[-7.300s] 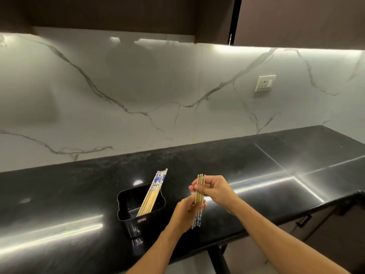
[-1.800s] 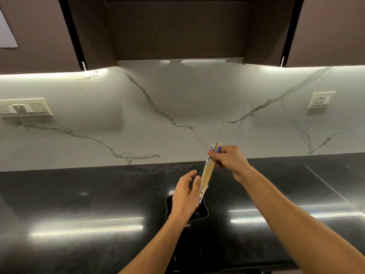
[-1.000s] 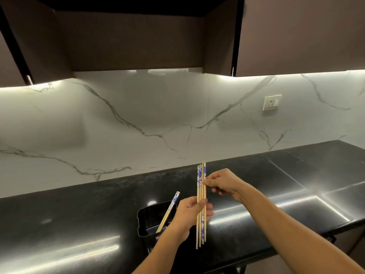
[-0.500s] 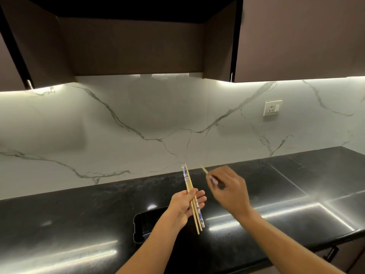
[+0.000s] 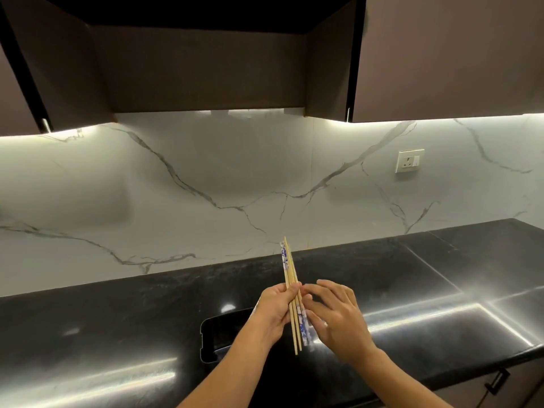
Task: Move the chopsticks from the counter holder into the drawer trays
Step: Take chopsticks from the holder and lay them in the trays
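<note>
A bundle of wooden chopsticks (image 5: 290, 269) with blue-and-white patterned ends stands nearly upright above the black counter, gripped in my left hand (image 5: 273, 309). My right hand (image 5: 335, 318) is just right of the bundle, its fingertips touching the sticks near the middle; whether it pinches one is blurred. The black rectangular holder (image 5: 213, 337) sits on the counter below and left of my left hand, partly hidden by my left forearm. No chopsticks show inside it.
The glossy black counter (image 5: 117, 334) runs left to right under a white marble backsplash. Dark wall cabinets (image 5: 206, 69) hang overhead. A wall socket (image 5: 409, 160) is at the right. A drawer handle (image 5: 496, 381) shows below the counter edge at lower right.
My right hand has come back from holding a single stick apart to the bundle in my left hand. The bundle has straightened and now stands more upright.
</note>
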